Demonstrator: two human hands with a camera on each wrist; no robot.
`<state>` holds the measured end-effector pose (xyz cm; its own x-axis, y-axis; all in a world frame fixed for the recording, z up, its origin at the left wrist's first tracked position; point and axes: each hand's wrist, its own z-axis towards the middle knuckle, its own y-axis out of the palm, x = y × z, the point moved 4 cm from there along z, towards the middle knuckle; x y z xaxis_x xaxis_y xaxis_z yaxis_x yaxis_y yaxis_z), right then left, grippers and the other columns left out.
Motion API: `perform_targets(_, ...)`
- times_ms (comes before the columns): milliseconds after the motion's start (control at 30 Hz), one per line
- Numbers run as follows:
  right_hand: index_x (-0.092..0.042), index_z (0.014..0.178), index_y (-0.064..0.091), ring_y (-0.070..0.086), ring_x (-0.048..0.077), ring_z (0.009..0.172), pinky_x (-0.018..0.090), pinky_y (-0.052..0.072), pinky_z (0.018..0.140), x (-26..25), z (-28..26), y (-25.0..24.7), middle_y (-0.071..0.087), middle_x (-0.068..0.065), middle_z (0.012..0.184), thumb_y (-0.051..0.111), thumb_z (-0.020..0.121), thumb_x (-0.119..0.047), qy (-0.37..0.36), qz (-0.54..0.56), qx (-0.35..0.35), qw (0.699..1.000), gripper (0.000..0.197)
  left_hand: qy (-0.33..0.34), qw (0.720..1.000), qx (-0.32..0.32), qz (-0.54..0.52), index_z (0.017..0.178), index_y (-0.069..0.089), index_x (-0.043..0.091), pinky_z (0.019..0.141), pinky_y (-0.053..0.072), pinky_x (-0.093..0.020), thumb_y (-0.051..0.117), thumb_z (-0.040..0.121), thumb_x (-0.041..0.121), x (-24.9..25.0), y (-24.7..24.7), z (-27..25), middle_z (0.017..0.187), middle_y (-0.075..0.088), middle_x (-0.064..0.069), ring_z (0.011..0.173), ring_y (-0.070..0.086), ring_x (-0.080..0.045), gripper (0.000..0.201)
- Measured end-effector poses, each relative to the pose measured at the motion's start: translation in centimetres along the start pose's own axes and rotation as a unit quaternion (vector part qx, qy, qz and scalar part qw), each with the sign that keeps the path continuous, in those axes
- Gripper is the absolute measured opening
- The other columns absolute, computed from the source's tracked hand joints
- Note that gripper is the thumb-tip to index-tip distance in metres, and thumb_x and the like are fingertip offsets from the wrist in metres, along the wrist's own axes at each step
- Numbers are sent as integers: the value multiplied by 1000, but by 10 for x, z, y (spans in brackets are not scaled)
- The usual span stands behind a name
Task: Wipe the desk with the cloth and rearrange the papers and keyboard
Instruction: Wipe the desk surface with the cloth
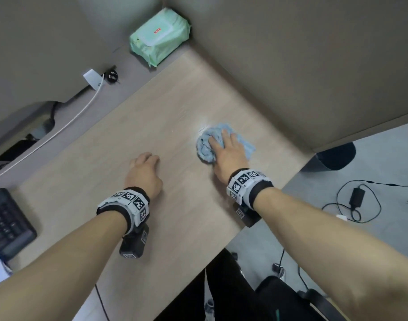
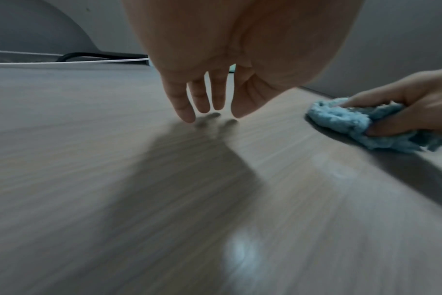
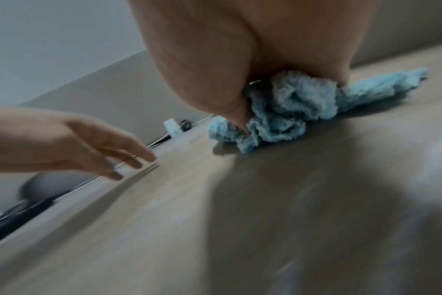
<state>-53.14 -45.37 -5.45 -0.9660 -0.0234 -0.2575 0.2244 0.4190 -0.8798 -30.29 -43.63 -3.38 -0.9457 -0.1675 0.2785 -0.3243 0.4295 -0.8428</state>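
Desk (image 1: 179,228) of pale wood grain fills the middle of the head view, running from lower left to upper right, with grey partition walls (image 1: 291,54) behind it. At the far left edge of the frame a black keyboard (image 1: 8,225) lies on the desk, only partly in view. Above it, toward the upper left, a white cable (image 1: 71,121) runs along the back ledge to a white plug (image 1: 91,77). In the upper middle, a green pack of wipes (image 1: 160,37) sits in the corner where the walls meet.

Left of centre, the left hand (image 1: 144,174) hangs just above the bare desk, palm down; the left wrist view shows its fingers (image 2: 182,103) relaxed and slightly spread, holding nothing, tips close over their own shadow. Whether they touch the wood cannot be told.

Right of centre, the right hand (image 1: 228,151) lies on top of a bunched light blue cloth (image 1: 206,147), pressing it to the desk near the right wall. The thumb and fingers curl round the cloth, as the left wrist view shows. A faint wet sheen marks the wood just beside the cloth.

At the far right, below the desk edge, black cables (image 1: 358,202) lie on the grey floor.
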Motion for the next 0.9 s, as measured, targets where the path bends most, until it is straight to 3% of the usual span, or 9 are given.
perform_targets(133, -32, 153, 17, -7, 36, 149, 55, 2, 120, -72, -62, 53, -5, 11, 163, 62, 81, -13, -180, -38, -51, 982, 88, -2, 996, -70, 49, 145, 34, 15, 115, 24, -39, 54, 77, 7, -17, 10, -14, 159, 20, -9, 142, 19, -36, 72)
perform_targets(233, -32, 153, 19, -6, 31, 150, 52, 2, 121, -57, -101, 65, -3, 8, 164, 58, 88, -15, -233, -54, -66, 969, 79, 12, 993, -91, 79, 149, 24, 17, 117, 24, -42, 54, 78, 10, -19, 16, -18, 162, 9, -6, 146, 10, -34, 77)
perform_targets(300, -33, 153, 20, -3, 28, 150, 51, 4, 121, -24, -103, 54, 0, 6, 164, 62, 88, -17, -196, -38, -40, 979, 79, 12, 995, -66, 69, 148, 27, 17, 116, 26, -42, 53, 78, 7, -18, 16, -20, 162, 10, -5, 146, 11, -32, 75)
perform_targets(433, -31, 152, 27, 9, 33, 149, 52, 18, 119, 49, -80, 25, 11, 9, 163, 63, 89, -25, -15, 11, 38, 999, 73, 30, 999, -14, 13, 143, 38, 12, 117, 25, -39, 52, 77, 3, -18, 21, -26, 158, 24, -7, 144, 18, -31, 68)
perform_targets(533, -28, 151, 28, 10, 37, 148, 51, 19, 119, 44, -81, 29, 10, 11, 163, 62, 88, -23, 62, 33, 65, 995, 72, 73, 996, -17, 49, 140, 40, 14, 114, 29, -42, 54, 74, 5, -21, 34, -38, 156, 26, -7, 141, 22, -33, 68)
perform_targets(600, -28, 152, 26, 4, 38, 149, 51, 12, 121, 10, -100, 51, 6, 12, 163, 61, 87, -16, 33, 30, 64, 997, 75, 88, 993, -16, 78, 140, 37, 16, 114, 29, -43, 55, 73, 9, -23, 41, -42, 157, 23, -7, 141, 21, -34, 71)
perform_targets(700, -30, 153, 21, 0, 35, 150, 47, -3, 117, -36, -146, 86, 3, 10, 164, 64, 83, -12, -65, 0, 37, 997, 84, 94, 991, -15, 93, 142, 35, 18, 115, 28, -44, 55, 73, 11, -23, 41, -43, 158, 21, -6, 142, 20, -33, 72)
perform_targets(833, -33, 153, 18, -1, 30, 150, 44, -1, 117, -25, -160, 87, 2, 7, 164, 63, 88, -20, -93, -13, -4, 996, 80, 71, 994, -24, 80, 136, 42, 15, 113, 30, -43, 54, 75, 10, -16, 34, -37, 154, 26, -6, 139, 23, -33, 62)
perform_targets(900, -33, 153, 21, 2, 30, 150, 45, 4, 118, -12, -155, 80, 5, 6, 164, 64, 88, -19, -79, 1, 8, 997, 80, 67, 995, -7, 71, 133, 44, 12, 110, 32, -43, 54, 77, 10, -10, 33, -35, 148, 32, -10, 134, 27, -35, 57)
